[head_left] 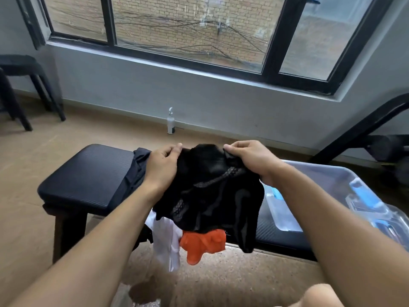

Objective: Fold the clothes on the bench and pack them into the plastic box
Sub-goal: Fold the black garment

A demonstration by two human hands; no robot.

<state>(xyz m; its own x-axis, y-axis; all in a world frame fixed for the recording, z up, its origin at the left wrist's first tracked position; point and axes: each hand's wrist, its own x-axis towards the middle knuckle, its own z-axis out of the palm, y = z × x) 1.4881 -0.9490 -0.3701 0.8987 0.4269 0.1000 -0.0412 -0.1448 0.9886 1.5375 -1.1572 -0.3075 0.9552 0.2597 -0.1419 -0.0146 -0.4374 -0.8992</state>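
Head view. Both hands hold one black garment [212, 191] by its top edge, lifted above the counter [84, 180]. Left hand [162, 165] grips the garment's upper left corner, thumb and fingers curled over the cloth. Right hand [250, 160] pinches the upper right corner, fingers curled round a bunched fold. The garment spans the gap between the two hands and hangs down toward 6 o'clock, crumpled, with a grey mesh strip showing across its front.

Below the black garment, at 6 o'clock from the hands, an orange cloth [202, 242] and a white cloth [166, 240] droop over the near edge of the counter. A dark grey garment [132, 173] lies on the counter at 9 o'clock from the left hand, partly under its wrist.

Plastic box [314, 173] sits at 3 o'clock from the right hand, clear with blue latches; whether it rests on the counter or beside it I cannot tell.

A white spray bottle [170, 124] stands on the floor at 12 o'clock, against the wall.
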